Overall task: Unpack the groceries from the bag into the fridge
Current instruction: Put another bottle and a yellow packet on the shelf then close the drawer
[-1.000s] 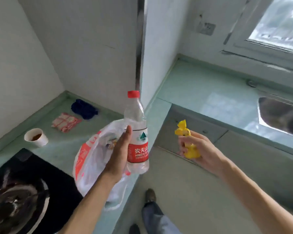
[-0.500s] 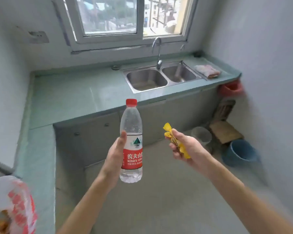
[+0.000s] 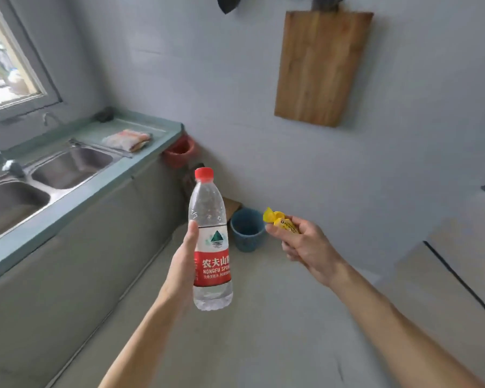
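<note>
My left hand (image 3: 184, 260) is shut around a clear water bottle (image 3: 210, 242) with a red cap and red label, held upright in front of me. A small yellow wrapped packet (image 3: 280, 221) is pinched in my right hand (image 3: 305, 245), whose fingers close over most of it, to the right of the bottle. The grocery bag is out of view. At the right edge stands a white appliance (image 3: 459, 261) with a dark seam that may be the fridge; I cannot tell.
A green counter (image 3: 76, 197) with a double steel sink (image 3: 67, 166) and a folded cloth (image 3: 128, 138) runs along the left. On the floor by the far wall stand a blue bucket (image 3: 245, 229) and a red basin (image 3: 179, 151). A wooden cutting board (image 3: 321, 67) hangs on the wall.
The view has swung right, from the bag and stove, past the sink, to the far wall. Both hands keep the bottle and the yellow packet held out in front.
</note>
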{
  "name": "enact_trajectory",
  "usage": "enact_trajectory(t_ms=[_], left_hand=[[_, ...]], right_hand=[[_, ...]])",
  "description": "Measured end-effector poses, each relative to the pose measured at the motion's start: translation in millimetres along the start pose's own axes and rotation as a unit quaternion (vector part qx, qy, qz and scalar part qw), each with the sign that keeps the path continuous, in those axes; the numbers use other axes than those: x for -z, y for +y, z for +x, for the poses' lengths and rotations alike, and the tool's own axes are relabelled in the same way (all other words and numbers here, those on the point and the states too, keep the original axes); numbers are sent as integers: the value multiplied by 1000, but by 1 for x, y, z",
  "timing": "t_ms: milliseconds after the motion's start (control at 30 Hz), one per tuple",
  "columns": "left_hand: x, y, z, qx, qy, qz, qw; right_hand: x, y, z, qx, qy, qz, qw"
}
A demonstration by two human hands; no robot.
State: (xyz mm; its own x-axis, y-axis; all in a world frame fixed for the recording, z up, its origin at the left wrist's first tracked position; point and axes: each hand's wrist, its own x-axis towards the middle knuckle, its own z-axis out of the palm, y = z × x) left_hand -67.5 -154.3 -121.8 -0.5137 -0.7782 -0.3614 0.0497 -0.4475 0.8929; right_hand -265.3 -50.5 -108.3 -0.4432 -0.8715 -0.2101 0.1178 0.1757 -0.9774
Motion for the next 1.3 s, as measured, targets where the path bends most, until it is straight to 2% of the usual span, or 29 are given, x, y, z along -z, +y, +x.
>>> enact_trajectory(t_ms=[100, 200, 300, 500, 700, 867, 1033, 1133, 1300], left_hand=[[-69, -1, 36, 51, -80, 5, 995], [-123, -4, 67, 61, -145, 36, 987], [-179, -9, 95, 36, -219, 93, 971], [-281, -19, 151, 4, -334, 174, 926], [-400, 12, 185, -63, -469, 215, 855], [-492, 34, 188, -99, -574, 194, 789], [-565, 32, 176, -136, -634, 159, 745], [-611, 33, 162, -154, -644, 128, 738], [-691, 44, 121, -174, -657, 64, 731]], right_hand=[[65, -9, 1, 13, 60, 14, 998], [118, -13, -1, 8, 135, 45, 990], [166, -10, -3, -1, 210, 69, 975], [239, -5, 1, -11, 314, 21, 949], [298, -46, -3, 25, 457, 17, 889], [340, -81, -28, 76, 557, 44, 826], [366, -97, -55, 83, 622, 34, 778], [389, -112, -68, 95, 650, 29, 753], [444, -149, -87, 122, 674, -45, 727]])
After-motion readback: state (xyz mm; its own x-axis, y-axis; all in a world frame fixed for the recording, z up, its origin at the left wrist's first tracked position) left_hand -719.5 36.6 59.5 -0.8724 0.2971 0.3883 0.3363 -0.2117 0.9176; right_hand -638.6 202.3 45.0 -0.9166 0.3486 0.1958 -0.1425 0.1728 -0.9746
